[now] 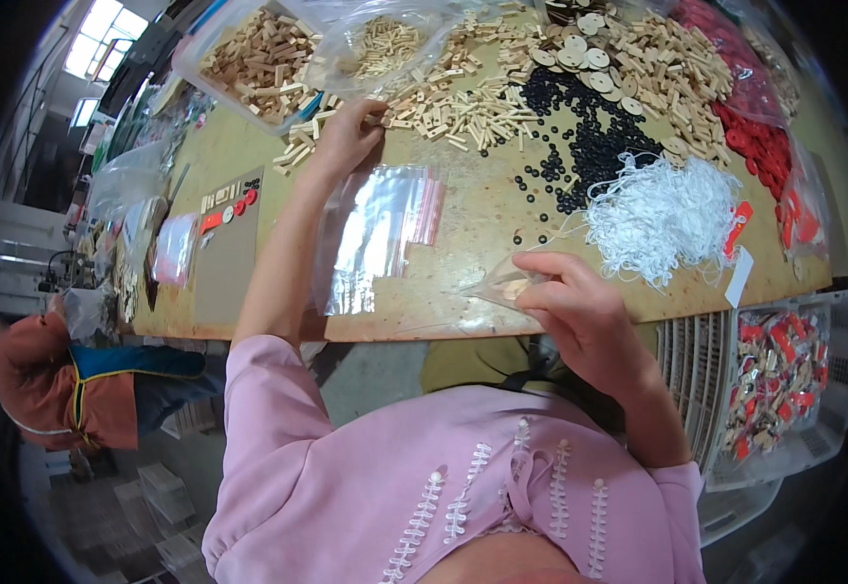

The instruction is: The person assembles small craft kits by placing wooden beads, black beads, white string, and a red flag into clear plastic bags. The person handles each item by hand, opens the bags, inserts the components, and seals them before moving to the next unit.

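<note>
My left hand [349,142] reaches to the near edge of a pile of small wooden sticks [473,115]. Its fingers are curled together at the pieces, and whatever they pinch is too small to make out. My right hand [580,310] grips a small clear plastic bag [498,288] near the table's front edge, with a few pale wooden pieces showing inside. Between my hands lies a stack of flat clear zip bags [370,238] with pink seal strips. Beyond the right hand sits a tangled heap of white cord [663,222].
Black beads [589,127], wooden discs [594,58] and red discs [755,151] are heaped at the right. A plastic bin [258,63] of wooden blocks stands far left, near a sample board [227,263]. A crate [779,389] of filled bags is lower right. Another person [64,380] is at left.
</note>
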Demonstrator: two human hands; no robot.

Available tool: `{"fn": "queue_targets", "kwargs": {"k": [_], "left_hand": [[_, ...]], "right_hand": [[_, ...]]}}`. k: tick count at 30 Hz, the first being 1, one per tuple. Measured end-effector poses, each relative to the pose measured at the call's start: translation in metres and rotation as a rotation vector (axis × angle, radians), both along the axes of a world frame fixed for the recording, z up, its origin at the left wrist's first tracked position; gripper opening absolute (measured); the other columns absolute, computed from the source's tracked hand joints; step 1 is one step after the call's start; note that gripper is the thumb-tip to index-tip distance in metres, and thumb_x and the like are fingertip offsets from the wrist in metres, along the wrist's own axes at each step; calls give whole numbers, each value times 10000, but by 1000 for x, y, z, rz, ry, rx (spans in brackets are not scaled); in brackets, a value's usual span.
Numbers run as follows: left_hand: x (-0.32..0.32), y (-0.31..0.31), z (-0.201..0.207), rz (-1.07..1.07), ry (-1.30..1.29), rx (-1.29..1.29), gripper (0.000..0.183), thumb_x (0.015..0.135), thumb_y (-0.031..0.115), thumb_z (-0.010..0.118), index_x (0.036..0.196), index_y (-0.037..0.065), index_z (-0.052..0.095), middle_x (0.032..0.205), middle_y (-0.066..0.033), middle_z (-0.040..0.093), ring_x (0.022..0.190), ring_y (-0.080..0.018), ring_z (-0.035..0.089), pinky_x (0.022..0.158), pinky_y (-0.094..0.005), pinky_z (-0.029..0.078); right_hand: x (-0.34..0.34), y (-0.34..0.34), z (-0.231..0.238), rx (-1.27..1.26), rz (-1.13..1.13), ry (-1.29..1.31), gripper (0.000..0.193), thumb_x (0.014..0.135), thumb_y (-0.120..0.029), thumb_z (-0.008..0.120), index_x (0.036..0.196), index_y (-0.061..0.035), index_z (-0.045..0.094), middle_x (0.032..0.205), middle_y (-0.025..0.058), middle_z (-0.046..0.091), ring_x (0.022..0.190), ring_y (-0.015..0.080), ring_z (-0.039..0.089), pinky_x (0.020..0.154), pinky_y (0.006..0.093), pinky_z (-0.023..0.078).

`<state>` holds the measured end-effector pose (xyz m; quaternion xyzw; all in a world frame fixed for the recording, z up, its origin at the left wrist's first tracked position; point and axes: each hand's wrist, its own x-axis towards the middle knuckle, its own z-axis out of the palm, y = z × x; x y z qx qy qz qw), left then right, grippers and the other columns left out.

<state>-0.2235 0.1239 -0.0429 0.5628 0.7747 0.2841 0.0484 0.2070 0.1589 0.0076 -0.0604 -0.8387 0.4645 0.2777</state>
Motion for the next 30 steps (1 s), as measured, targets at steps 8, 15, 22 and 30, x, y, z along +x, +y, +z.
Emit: {"fn": "queue_targets", "kwargs": {"k": [8, 15, 22, 30], "left_hand": [[56, -21, 38, -72, -758, 196, 339, 923, 112, 761, 1236, 48, 647, 1093, -28, 683, 1002, -121, 652, 874, -291, 548], [190, -49, 82, -663, -622, 157, 333, 834, 43, 766, 1150, 63, 665, 1191, -71, 676, 1144, -176, 625, 1038, -369, 474], [140, -2, 66, -486, -265, 107, 325, 884, 53, 719, 1201, 123, 705, 1020, -41, 652, 865, -150, 648, 750, -281, 518], [98, 57, 29, -500, 298, -95, 211, 881, 86, 686, 1080, 150, 715, 992, -85, 652, 947, -326, 675, 809, -431, 557]], "right_hand": [[-2, 6, 2, 28, -87, 9, 186, 878, 108, 633, 1026, 10, 688, 1179, 196, 640, 1011, 315, 669, 864, 358, 535], [-23, 6, 5, 57, -60, 78, 190, 830, 111, 678, 981, -3, 693, 1234, 184, 620, 1076, 319, 650, 905, 359, 522], [-9, 5, -2, 41, -93, 36, 207, 830, 126, 670, 990, -1, 694, 1281, 222, 623, 1026, 318, 680, 864, 356, 546], [4, 5, -13, 1, -72, 85, 284, 860, 143, 630, 1083, -32, 658, 1290, 229, 622, 905, 279, 701, 807, 340, 558]]}}
